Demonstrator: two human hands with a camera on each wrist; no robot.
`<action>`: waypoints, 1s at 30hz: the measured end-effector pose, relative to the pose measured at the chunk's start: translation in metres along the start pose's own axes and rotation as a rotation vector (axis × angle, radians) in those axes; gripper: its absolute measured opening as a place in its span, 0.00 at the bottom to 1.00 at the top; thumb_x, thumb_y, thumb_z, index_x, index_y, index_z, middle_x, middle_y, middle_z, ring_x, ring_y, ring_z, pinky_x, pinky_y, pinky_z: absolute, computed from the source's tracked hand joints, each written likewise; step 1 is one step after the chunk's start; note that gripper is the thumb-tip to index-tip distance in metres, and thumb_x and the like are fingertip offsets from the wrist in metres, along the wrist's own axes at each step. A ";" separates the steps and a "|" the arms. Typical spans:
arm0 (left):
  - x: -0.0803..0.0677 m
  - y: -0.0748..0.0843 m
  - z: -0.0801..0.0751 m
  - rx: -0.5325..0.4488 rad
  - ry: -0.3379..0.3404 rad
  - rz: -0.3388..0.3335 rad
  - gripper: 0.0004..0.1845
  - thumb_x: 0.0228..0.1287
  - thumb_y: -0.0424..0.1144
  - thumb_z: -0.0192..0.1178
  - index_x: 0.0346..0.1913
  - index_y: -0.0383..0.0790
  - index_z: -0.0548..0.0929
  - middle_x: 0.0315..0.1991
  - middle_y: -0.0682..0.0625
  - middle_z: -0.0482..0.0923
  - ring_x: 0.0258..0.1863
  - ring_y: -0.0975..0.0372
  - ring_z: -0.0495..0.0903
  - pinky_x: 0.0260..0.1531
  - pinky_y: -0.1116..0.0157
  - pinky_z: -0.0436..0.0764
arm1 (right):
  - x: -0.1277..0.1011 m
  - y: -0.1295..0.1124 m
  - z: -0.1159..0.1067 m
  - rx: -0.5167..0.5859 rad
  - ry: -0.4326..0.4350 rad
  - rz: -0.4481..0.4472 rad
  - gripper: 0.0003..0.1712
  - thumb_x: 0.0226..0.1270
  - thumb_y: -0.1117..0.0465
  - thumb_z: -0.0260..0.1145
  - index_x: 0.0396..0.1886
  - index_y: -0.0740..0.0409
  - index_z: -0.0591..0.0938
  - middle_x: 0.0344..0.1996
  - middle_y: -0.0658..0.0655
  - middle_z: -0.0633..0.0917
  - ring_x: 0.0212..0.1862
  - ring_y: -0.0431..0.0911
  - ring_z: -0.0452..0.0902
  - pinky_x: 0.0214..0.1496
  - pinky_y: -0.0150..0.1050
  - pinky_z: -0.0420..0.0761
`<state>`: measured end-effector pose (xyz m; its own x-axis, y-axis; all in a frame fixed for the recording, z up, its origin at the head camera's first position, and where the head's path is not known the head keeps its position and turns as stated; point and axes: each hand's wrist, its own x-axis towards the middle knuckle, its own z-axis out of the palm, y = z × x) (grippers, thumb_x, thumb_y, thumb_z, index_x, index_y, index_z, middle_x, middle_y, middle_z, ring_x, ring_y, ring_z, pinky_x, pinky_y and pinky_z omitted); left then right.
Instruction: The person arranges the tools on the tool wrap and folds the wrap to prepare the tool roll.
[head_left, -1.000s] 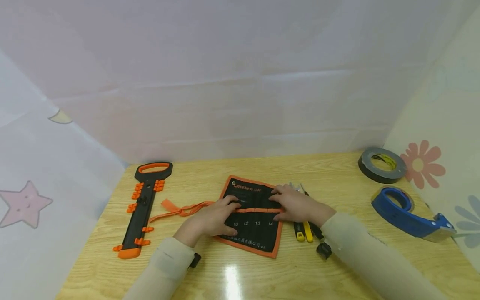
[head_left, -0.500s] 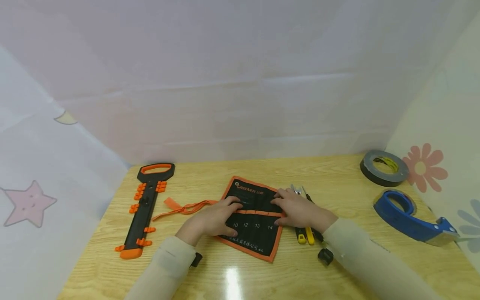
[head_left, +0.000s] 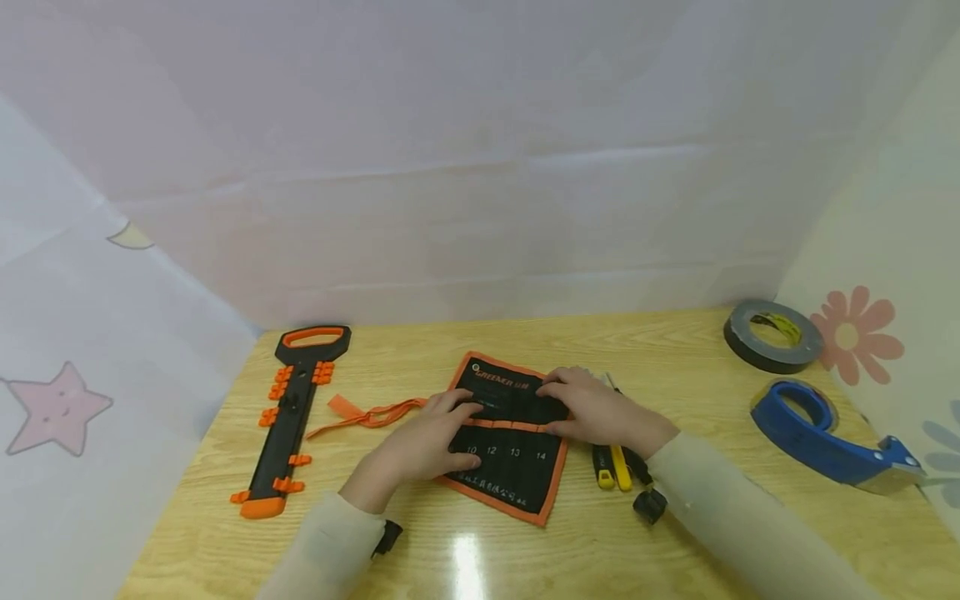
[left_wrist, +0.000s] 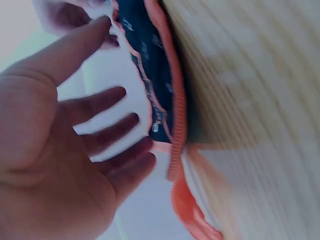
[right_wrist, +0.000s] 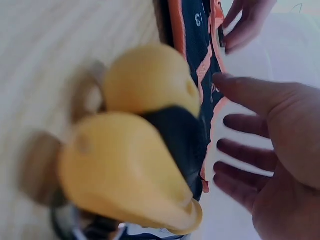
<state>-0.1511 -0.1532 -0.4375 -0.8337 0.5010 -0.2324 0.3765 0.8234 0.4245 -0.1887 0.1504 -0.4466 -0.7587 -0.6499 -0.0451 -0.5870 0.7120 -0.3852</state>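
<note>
A black cloth tool pouch (head_left: 517, 487) with orange trim and printed numbers lies flat and slightly turned in the middle of the table. Over its left side is my left hand (head_left: 435, 442), fingers spread and loosely bent. My right hand (head_left: 600, 412) reaches over the upper right edge in much the same pose. Both wrist views show fingers apart, with nothing held by the left hand (left_wrist: 65, 135) or the right hand (right_wrist: 280, 140). A yellow utility knife (head_left: 620, 468) and other tools lie beside the pouch, partly hidden under my right hand and forearm.
At the left lies a black and orange rack (head_left: 288, 433) with clips. Orange ties (head_left: 375, 414) trail from the pouch. A roll of dark tape (head_left: 772, 336) and a blue tape dispenser (head_left: 825, 437) stand on the right. Fabric walls close in the table's back and sides.
My right hand has shifted a little up and away, covering more of the tools' metal ends. My left wrist has drawn slightly left. The pouch lies as before.
</note>
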 end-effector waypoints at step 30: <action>-0.018 0.012 0.015 0.085 0.070 -0.083 0.39 0.62 0.54 0.80 0.72 0.42 0.79 0.72 0.39 0.70 0.65 0.45 0.68 0.52 0.45 0.84 | 0.020 0.010 0.008 0.067 -0.107 -0.024 0.30 0.78 0.54 0.73 0.72 0.62 0.80 0.71 0.61 0.76 0.72 0.60 0.72 0.73 0.59 0.77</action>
<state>-0.1255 -0.1482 -0.4412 -0.8884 0.4130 -0.2003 0.3356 0.8821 0.3305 -0.2073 0.1422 -0.4585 -0.7079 -0.6938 -0.1322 -0.5817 0.6790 -0.4479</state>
